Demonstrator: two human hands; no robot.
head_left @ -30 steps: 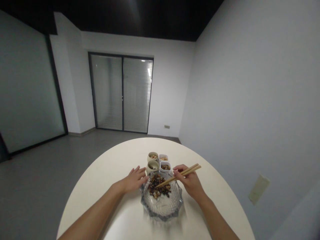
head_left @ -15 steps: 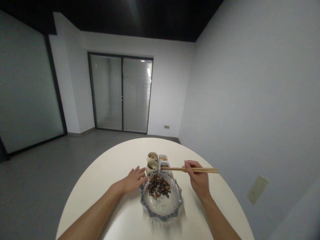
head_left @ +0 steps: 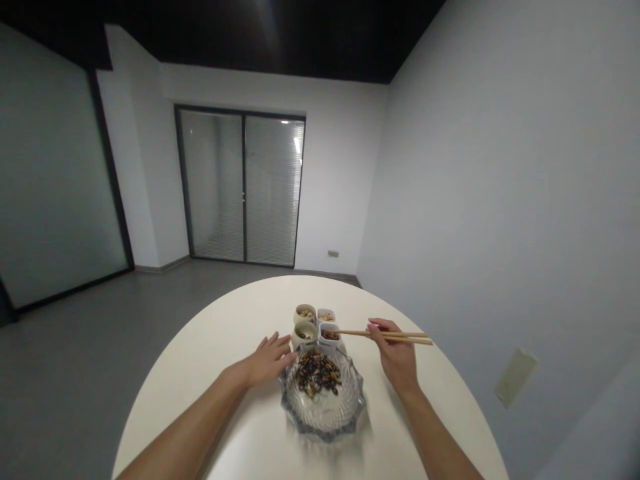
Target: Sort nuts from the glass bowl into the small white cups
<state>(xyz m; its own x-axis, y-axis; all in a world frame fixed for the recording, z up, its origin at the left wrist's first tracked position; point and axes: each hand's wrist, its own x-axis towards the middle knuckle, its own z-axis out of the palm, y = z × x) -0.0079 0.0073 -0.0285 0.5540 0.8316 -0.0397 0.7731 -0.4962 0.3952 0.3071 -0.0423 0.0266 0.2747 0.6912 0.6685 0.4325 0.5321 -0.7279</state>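
My right hand grips a pair of wooden chopsticks to the right of the cups. Their far tips reach over the nearer white cup, which has dark bits in it. My left hand is open, its outstretched fingers at the left rim of a scalloped glass bowl. Inside the bowl lies a heap of mixed dark and tan pieces, too small to name. Whether the chopstick tips pinch anything cannot be made out.
Behind the bowl stand a nearer greenish cup, a farther greenish cup with pale pieces, and a farther white cup. All rest on a round white table. A wall rises on the right.
The chopstick tips have shifted right and slightly up, from the left edge of the nearer white cup to its right side. My left hand and the bowl have stayed in place.
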